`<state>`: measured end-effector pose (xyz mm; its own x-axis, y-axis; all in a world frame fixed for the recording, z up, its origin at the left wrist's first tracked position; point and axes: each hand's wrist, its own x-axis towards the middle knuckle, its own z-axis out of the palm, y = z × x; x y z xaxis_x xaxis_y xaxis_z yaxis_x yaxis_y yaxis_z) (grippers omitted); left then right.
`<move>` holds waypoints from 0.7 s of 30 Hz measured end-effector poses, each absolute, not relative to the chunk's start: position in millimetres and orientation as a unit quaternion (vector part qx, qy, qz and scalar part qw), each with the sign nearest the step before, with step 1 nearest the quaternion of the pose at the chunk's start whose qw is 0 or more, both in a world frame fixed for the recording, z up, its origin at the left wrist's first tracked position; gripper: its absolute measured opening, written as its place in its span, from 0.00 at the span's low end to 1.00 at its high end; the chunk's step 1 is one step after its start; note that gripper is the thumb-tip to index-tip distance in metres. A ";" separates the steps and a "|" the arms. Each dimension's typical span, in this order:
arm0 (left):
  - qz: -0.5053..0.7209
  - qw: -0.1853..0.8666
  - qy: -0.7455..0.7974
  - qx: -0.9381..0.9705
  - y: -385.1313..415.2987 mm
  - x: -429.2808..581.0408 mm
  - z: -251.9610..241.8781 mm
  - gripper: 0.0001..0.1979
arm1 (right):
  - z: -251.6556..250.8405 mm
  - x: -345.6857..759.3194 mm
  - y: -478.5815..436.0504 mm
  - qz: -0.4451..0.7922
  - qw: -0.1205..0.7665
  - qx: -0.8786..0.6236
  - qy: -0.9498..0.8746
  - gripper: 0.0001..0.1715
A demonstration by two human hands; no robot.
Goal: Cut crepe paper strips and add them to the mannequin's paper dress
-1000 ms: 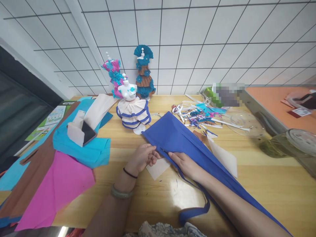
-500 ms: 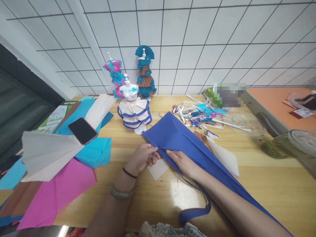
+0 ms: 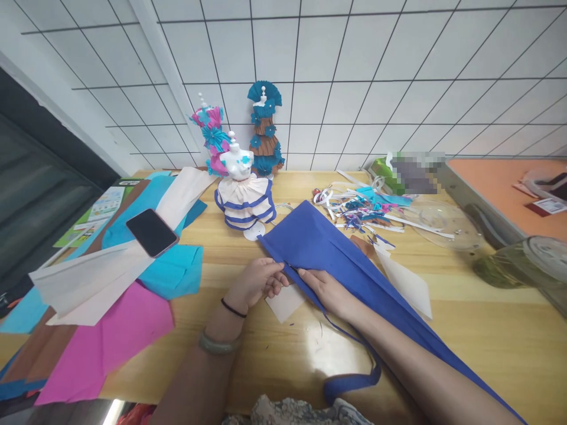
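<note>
A large sheet of blue crepe paper (image 3: 319, 248) lies slantwise across the table toward the lower right. My left hand (image 3: 261, 280) pinches its near edge between thumb and fingertips. Close beside it, my right hand (image 3: 328, 292) is closed at the same edge, thumb on top. A small dark thing (image 3: 290, 267) shows between my fingertips, too little visible to name. From under my right hand a narrow blue strip (image 3: 354, 381) trails and curls on the table. Partly under my left fingers lies a pale paper piece (image 3: 284, 304).
Three small dress forms in paper dresses stand at the back, the nearest form (image 3: 243, 195) in white and blue. Paper scraps (image 3: 363, 209) pile up behind the blue sheet. Left are coloured papers (image 3: 110, 342) and a phone (image 3: 152, 232); at right, a jar (image 3: 518, 262).
Both hands stay nearly in place at the blue edge. The pale sheet under the phone has sunk and looks narrower. The whole view has shifted slightly.
</note>
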<state>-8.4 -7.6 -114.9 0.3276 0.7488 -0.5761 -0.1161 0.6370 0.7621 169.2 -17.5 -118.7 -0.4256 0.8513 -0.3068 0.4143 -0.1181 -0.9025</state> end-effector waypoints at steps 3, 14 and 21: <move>0.285 0.753 0.503 0.314 -8.0 -8.4 -113.2 0.11 | -119.4 166.1 -15.5 0.565 0.205 -0.496 -0.627 0.31; 0.284 0.758 0.491 0.321 -8.3 -9.2 -119.9 0.11 | -119.8 159.9 -11.9 0.559 0.211 -0.503 -0.624 0.29; 0.298 0.741 0.514 0.312 -4.4 -13.7 -117.5 0.11 | -122.4 162.7 -13.3 0.555 0.205 -0.505 -0.628 0.29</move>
<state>-13.7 -4.4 -117.5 0.2933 0.7624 -0.5768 -0.1216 0.6282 0.7685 162.7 -13.3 -122.4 -0.4054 0.8622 -0.3039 0.4072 -0.1274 -0.9044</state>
